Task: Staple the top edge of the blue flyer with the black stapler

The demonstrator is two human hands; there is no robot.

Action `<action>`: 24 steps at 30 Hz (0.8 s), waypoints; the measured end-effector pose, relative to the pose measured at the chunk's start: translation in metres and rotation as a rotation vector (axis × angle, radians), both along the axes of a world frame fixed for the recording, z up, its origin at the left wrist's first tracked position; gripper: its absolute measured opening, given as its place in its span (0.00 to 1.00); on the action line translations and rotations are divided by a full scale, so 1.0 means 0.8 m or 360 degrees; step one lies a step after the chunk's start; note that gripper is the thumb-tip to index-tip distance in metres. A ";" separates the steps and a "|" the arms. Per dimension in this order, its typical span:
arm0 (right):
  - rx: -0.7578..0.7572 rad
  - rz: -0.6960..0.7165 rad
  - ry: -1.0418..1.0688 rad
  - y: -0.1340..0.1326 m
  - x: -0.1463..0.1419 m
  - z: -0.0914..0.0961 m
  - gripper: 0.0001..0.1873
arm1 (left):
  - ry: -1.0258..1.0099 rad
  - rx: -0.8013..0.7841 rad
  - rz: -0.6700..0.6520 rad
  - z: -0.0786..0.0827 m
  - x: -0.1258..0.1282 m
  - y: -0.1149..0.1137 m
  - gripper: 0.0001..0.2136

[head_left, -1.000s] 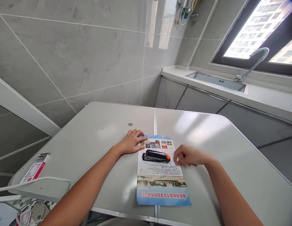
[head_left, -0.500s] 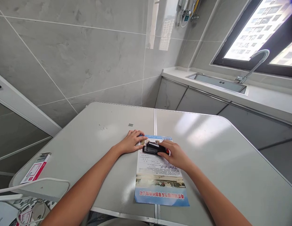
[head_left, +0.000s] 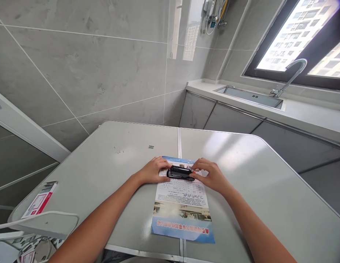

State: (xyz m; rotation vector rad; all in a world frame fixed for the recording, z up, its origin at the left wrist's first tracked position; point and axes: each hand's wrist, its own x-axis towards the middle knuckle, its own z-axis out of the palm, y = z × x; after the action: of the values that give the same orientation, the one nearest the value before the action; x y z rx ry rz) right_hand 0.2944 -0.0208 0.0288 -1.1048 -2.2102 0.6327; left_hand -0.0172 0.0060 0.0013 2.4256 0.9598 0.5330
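Observation:
A black stapler [head_left: 182, 173] with a red spot near its right end lies sideways over the upper part of a printed blue-and-white leaflet [head_left: 180, 201]. My left hand [head_left: 153, 171] has its thumb and fingers closed about the stapler's left end. At the other end, my right hand [head_left: 210, 174] grips near the red spot between thumb and fingers. The leaflet lies flat across the table's seam, its large characters upside down to me. Beyond my left hand are short strips of staples [head_left: 151, 147].
Tiny bits [head_left: 119, 150] are scattered on the table [head_left: 126, 138] farther left. A red-and-white packet [head_left: 39, 200] lies near the left edge, with a white curved bar or cable [head_left: 57, 212] below it. A tiled wall and a sink counter [head_left: 208, 87] stand behind.
My left hand has gone from lying on the leaflet's edge to closing on the stapler's left end. My right hand has slid back to the stapler's right end, uncovering more of it.

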 end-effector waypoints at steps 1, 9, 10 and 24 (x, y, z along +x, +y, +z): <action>0.0007 0.0036 0.0005 0.001 0.005 0.002 0.12 | -0.0003 -0.0006 0.0016 -0.003 0.004 0.000 0.17; -0.0305 0.0143 -0.0066 0.009 0.022 0.005 0.17 | -0.0166 -0.0154 0.0090 -0.016 0.012 0.009 0.16; -0.0373 0.0150 -0.0076 0.011 0.025 0.005 0.17 | -0.0186 -0.0174 0.0093 -0.016 0.012 0.009 0.17; -0.0043 0.0007 -0.0049 -0.004 -0.040 -0.031 0.20 | -0.0313 -0.0252 0.0067 -0.014 0.007 0.009 0.22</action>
State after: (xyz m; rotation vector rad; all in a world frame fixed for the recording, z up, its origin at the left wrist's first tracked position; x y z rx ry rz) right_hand 0.2625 -0.0242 0.0044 -1.1308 -2.2370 0.6531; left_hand -0.0112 0.0130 -0.0102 2.1719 0.9342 0.6706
